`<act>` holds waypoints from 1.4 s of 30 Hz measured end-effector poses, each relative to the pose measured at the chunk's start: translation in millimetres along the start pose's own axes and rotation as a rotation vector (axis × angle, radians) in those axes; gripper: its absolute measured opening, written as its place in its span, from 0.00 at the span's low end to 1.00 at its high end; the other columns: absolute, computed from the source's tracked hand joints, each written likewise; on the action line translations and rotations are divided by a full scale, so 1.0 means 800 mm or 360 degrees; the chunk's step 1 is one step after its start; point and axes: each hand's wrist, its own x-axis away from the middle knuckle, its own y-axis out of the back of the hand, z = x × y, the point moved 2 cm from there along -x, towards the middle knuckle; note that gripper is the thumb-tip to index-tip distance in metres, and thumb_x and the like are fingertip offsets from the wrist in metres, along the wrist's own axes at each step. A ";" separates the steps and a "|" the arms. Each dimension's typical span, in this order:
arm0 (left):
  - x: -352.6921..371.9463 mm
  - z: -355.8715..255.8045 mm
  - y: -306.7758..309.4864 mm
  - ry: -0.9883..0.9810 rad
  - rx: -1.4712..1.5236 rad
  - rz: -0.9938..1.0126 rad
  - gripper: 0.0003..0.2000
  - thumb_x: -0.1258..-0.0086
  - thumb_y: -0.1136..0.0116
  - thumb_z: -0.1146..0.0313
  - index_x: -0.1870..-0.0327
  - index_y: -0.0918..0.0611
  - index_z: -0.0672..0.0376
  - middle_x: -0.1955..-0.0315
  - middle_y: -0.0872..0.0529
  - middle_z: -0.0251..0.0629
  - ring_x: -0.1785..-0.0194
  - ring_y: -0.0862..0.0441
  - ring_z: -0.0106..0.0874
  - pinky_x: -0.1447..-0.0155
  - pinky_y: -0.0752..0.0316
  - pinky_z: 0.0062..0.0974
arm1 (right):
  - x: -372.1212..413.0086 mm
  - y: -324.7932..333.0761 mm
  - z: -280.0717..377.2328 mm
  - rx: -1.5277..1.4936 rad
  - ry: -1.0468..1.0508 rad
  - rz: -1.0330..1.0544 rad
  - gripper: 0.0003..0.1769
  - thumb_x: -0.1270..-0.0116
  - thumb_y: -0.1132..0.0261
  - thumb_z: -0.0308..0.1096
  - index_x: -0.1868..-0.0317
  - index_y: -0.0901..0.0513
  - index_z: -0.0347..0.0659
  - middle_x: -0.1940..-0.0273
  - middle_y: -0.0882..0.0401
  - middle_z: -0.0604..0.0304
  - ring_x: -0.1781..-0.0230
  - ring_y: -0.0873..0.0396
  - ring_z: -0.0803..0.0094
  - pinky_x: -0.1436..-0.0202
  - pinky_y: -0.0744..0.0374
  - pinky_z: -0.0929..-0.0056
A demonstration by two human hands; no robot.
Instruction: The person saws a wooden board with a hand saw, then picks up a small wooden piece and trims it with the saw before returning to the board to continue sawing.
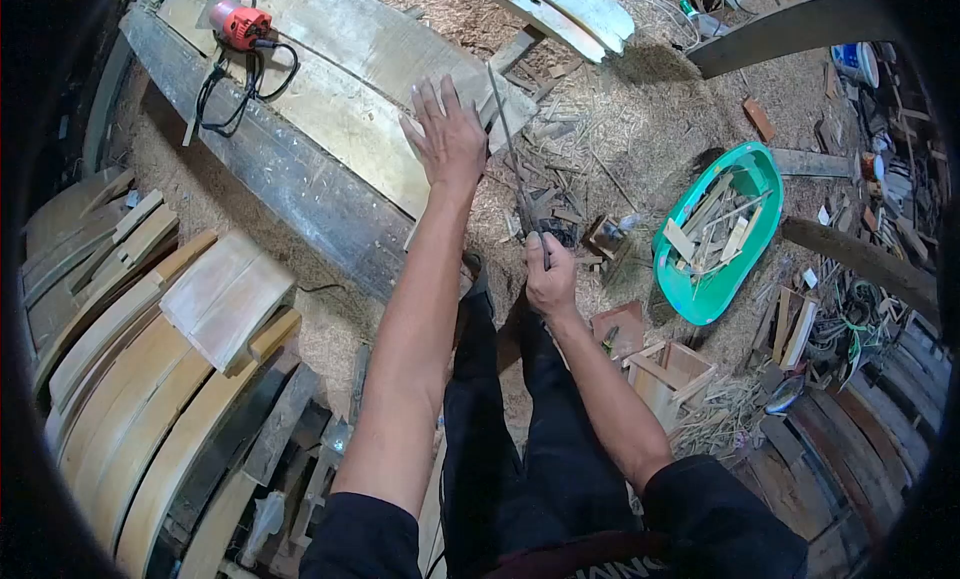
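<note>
My left hand (447,139) lies flat with its fingers spread on the pale end of a wide wooden board (345,109). In my right hand (549,277) is the dark handle of a long, thin tool, probably a saw (513,149), whose narrow blade points up and away from me. The blade passes just right of the board's end, close to my left hand. Whether it touches the wood I cannot tell.
A red power tool (240,25) with a black cord sits on the board. At right stands a green tub (718,234) of wood scraps, with a wooden box (670,379) below it. Curved planks (170,379) are stacked at left. Shavings cover the floor.
</note>
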 end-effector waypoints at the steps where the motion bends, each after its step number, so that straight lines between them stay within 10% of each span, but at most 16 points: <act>1: -0.010 -0.003 -0.002 0.0016 0.0004 -0.0030 0.32 0.23 0.54 0.54 0.21 0.43 0.56 0.21 0.48 0.52 0.17 0.56 0.48 0.20 0.64 0.59 | -0.009 -0.002 0.001 -0.0001 0.0025 -0.0012 0.23 0.21 0.43 0.48 0.71 0.24 0.40 0.79 0.31 0.70 0.76 0.36 0.82 0.73 0.35 0.75; 42: -0.053 -0.019 -0.022 0.0355 -0.0118 -0.0129 0.31 0.25 0.54 0.53 0.22 0.39 0.48 0.20 0.47 0.41 0.17 0.53 0.41 0.22 0.65 0.65 | -0.083 0.005 0.094 0.0227 -0.0136 -0.0010 0.22 0.23 0.42 0.45 0.67 0.21 0.33 0.80 0.32 0.59 0.77 0.35 0.76 0.71 0.31 0.68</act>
